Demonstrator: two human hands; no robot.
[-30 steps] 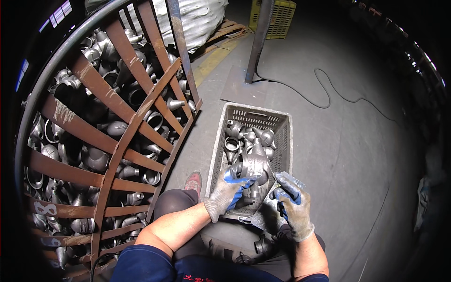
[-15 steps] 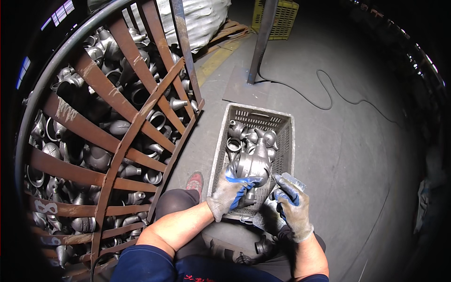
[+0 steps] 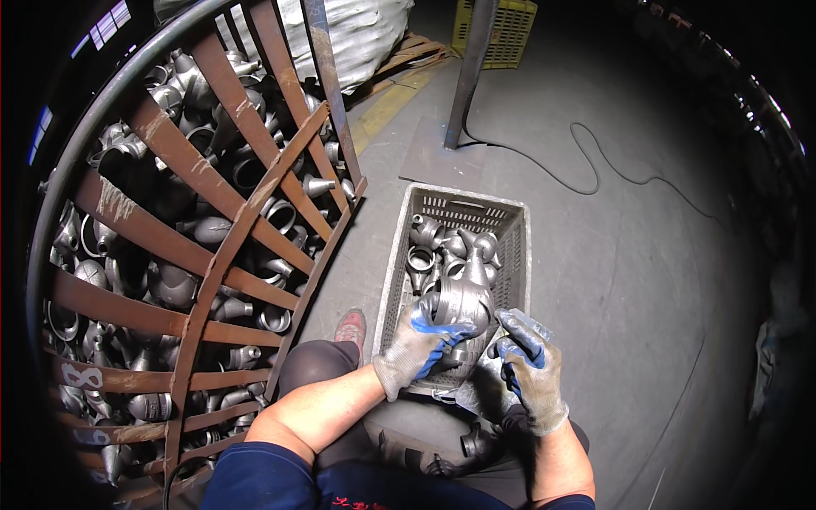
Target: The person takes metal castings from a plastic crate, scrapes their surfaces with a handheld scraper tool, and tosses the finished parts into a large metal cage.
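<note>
My left hand [image 3: 416, 344], in a grey and blue work glove, grips a grey metal casting [image 3: 467, 299] with a round, ribbed body and a narrow neck pointing away from me. The casting is held over the near half of a grey plastic crate [image 3: 528, 255]. Just right of it, my right hand [image 3: 534, 374], gloved alike, is closed around a thin hand tool, mostly hidden by the fingers. Whether the tool touches the casting cannot be made out. More metal castings [image 3: 422, 259] lie heaped in the crate's far part.
At left stands a large bin with rusty metal slats [image 3: 149, 225], full of similar castings [image 3: 174, 285]. Beyond the crate a steel post [image 3: 467, 93] rises from a floor plate, with a black cable [image 3: 586, 189] trailing right. A yellow crate [image 3: 510, 30] and a white sack [image 3: 365, 34] stand farther off.
The casting has turned slightly in my left hand, its neck now swung a little to the right. My right hand has shifted only slightly, and the tool's thin tip shows less than before.
</note>
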